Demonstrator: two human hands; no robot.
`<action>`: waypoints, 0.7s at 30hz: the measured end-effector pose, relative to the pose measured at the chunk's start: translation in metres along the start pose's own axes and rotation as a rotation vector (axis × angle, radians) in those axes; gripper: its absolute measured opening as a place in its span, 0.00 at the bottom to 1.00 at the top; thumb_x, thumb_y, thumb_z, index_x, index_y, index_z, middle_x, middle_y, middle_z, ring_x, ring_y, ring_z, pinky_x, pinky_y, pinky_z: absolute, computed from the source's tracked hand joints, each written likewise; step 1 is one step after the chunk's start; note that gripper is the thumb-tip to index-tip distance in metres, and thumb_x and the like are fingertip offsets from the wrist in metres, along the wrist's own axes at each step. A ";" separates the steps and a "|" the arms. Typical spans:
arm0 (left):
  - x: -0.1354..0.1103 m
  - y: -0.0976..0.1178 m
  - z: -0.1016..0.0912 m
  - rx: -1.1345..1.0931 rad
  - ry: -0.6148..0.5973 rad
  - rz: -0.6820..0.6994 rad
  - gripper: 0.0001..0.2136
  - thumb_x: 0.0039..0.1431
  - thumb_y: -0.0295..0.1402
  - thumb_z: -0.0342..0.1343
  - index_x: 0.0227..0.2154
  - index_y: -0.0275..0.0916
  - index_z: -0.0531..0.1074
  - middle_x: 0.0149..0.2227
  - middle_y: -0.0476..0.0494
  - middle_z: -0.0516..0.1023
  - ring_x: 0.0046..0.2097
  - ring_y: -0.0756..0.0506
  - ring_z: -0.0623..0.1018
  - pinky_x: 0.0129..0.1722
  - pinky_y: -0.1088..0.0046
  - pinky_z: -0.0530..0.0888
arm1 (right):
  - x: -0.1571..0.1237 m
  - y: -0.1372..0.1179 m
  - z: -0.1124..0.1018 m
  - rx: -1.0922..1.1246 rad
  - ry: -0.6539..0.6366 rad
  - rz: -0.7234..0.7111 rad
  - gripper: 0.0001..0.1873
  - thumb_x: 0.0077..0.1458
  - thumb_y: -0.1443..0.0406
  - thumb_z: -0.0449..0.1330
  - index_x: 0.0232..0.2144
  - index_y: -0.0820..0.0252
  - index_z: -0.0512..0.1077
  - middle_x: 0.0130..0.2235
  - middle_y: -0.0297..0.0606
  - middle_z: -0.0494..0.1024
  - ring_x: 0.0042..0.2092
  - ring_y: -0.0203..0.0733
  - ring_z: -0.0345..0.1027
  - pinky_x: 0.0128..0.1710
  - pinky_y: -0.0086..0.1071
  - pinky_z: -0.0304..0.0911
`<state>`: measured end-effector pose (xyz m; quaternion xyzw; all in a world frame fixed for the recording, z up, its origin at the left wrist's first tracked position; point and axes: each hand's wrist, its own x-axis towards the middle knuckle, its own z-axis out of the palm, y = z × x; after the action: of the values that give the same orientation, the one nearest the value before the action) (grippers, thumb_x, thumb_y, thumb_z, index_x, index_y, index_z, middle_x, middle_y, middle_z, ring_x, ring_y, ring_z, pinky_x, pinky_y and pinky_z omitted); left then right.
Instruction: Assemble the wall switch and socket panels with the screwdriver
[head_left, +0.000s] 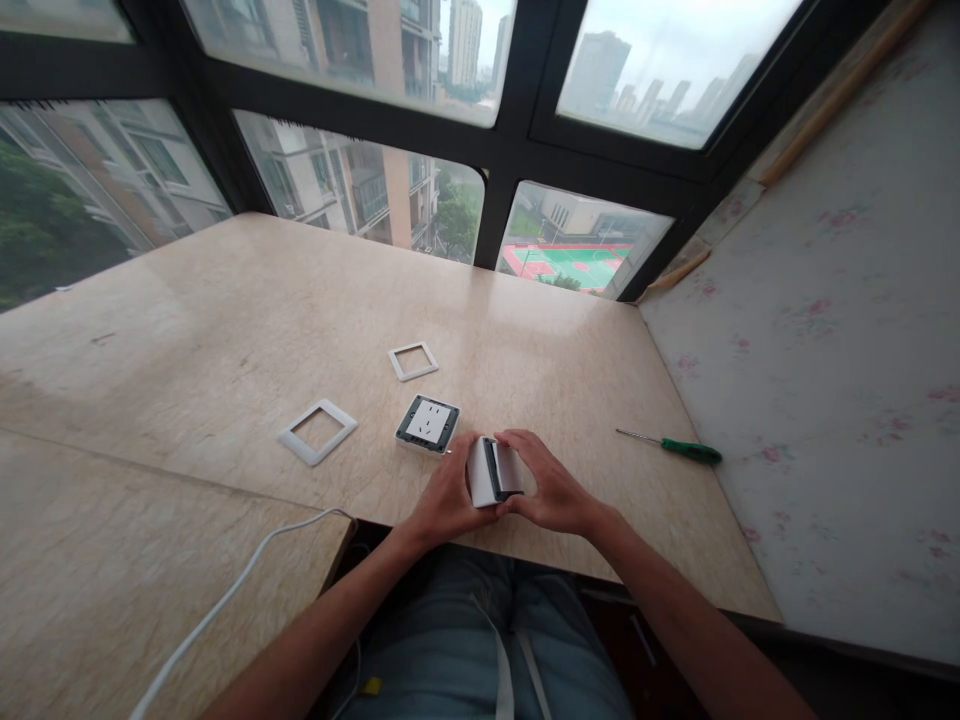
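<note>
Close to the counter's front edge, my left hand (pixel 448 492) and my right hand (pixel 546 484) grip opposite sides of a wall switch (pixel 486 472). It is tipped on edge, with a white box body toward the left, a dark grey frame, and a white face toward the right palm. Fingers cover part of it. Just beyond my left hand lies a wall socket (pixel 428 421), face up, white in a dark grey frame on a white box. Two white cover frames rest flat: the far cover frame (pixel 413 374) and the left cover frame (pixel 309 455).
A green-handled screwdriver (pixel 686 450) lies on the stone counter (pixel 187 330) to the right, near the papered wall (pixel 810 360). A white cable (pixel 225 600) runs over the counter's front left. Dark-framed windows (pixel 510 150) border the far side.
</note>
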<state>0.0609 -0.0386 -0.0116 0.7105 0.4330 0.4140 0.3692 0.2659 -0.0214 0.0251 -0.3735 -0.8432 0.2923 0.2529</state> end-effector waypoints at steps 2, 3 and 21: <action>-0.001 -0.001 0.002 0.018 0.005 -0.018 0.43 0.43 0.48 0.70 0.59 0.42 0.54 0.56 0.34 0.66 0.56 0.33 0.71 0.56 0.51 0.69 | 0.001 -0.002 -0.003 0.009 -0.018 0.005 0.48 0.45 0.59 0.73 0.63 0.53 0.56 0.60 0.51 0.63 0.63 0.59 0.57 0.63 0.56 0.55; -0.002 -0.001 0.004 0.027 0.007 -0.031 0.44 0.43 0.49 0.70 0.59 0.42 0.53 0.57 0.33 0.65 0.57 0.32 0.71 0.57 0.50 0.69 | 0.002 -0.003 -0.004 0.017 -0.029 0.007 0.47 0.44 0.59 0.74 0.63 0.54 0.57 0.59 0.51 0.63 0.62 0.58 0.57 0.62 0.56 0.56; -0.005 0.001 0.009 0.055 0.047 -0.029 0.43 0.41 0.41 0.71 0.58 0.42 0.53 0.55 0.35 0.67 0.56 0.32 0.72 0.54 0.51 0.71 | 0.027 -0.009 -0.020 0.035 -0.193 0.065 0.41 0.31 0.61 0.77 0.46 0.56 0.62 0.48 0.41 0.66 0.50 0.50 0.61 0.50 0.44 0.62</action>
<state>0.0683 -0.0453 -0.0157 0.7041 0.4631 0.4129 0.3453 0.2588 0.0009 0.0512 -0.3664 -0.8458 0.3499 0.1673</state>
